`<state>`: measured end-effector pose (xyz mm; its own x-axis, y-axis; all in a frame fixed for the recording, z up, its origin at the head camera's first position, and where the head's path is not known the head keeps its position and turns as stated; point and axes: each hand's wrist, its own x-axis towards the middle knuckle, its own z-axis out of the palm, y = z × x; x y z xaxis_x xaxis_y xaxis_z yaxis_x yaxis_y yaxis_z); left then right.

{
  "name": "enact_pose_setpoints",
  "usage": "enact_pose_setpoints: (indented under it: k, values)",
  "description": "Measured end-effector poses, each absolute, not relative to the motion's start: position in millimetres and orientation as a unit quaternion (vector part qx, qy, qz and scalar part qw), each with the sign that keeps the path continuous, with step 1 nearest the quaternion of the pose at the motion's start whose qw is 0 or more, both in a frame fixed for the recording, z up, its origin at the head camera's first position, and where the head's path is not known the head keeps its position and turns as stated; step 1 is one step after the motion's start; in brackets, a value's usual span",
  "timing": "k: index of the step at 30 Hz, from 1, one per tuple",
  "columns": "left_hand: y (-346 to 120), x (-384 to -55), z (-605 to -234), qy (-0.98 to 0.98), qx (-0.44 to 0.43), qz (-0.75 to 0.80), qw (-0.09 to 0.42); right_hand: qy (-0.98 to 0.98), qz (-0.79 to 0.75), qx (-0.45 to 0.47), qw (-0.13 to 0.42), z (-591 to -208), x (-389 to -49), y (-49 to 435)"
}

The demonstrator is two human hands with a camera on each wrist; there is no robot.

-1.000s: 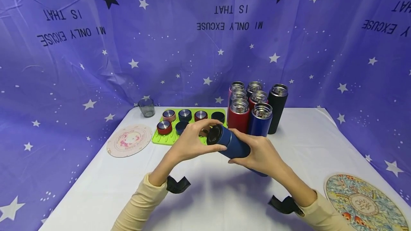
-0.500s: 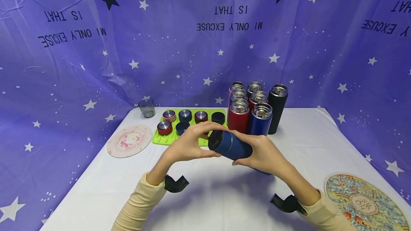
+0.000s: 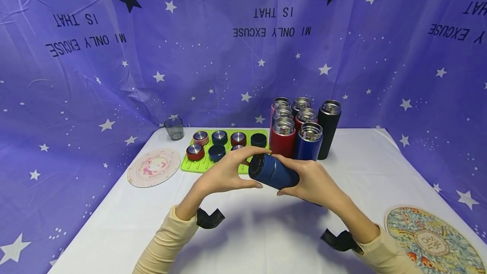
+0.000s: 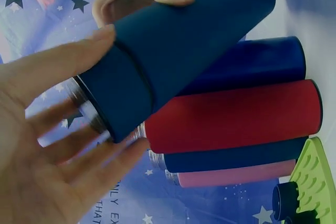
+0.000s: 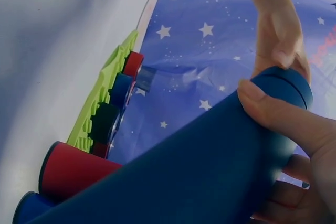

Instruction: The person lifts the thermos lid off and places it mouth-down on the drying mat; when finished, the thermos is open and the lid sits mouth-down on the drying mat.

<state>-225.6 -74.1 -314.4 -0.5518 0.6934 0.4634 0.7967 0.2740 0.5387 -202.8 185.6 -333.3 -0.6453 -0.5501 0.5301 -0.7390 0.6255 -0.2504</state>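
A dark blue thermos bottle (image 3: 285,176) is held tilted above the table, its lid end up and to the left. My right hand (image 3: 316,181) grips its body, thumb across the near side in the right wrist view. My left hand (image 3: 224,172) is around the lid (image 4: 115,98), its thumb along the lid's edge and its fingers spread behind it. A thin dark seam shows between lid and body. Behind the bottle stand several lidless thermos bottles, among them a red one (image 3: 283,141), a blue one (image 3: 309,143) and a tall black one (image 3: 329,130).
A green ribbed mat (image 3: 194,165) behind my left hand bears several lids, including a red one (image 3: 195,152) and a blue one (image 3: 217,153). A glass cup (image 3: 174,129) and a round pink mat (image 3: 154,167) are at the left. A patterned round mat (image 3: 430,240) lies front right.
The bottle has shifted slightly right and its lid end has dropped a little. My left fingers and thumb have moved around the lid; my right hand keeps its grip.
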Motion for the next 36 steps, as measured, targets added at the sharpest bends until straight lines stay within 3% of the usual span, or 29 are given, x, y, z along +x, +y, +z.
enact_pose_setpoints:
  k: [7,17,26,36]
  values:
    - [-75,-227,-315,-0.765,-0.517,-0.375,0.081,-0.878,0.243,0.374,0.176,-332,-202,188]
    - [-70,-223,-317,-0.807,-0.418,-0.410,0.076,-0.873,0.225,0.380,0.208,-333,-203,187]
    - [-75,-228,-315,-0.761,-0.527,-0.365,0.098,-0.877,0.231,0.374,0.194,-332,-205,190]
    - [-77,-219,-303,-0.755,-0.494,-0.420,0.095,-0.865,0.276,0.375,0.189,-332,-208,189]
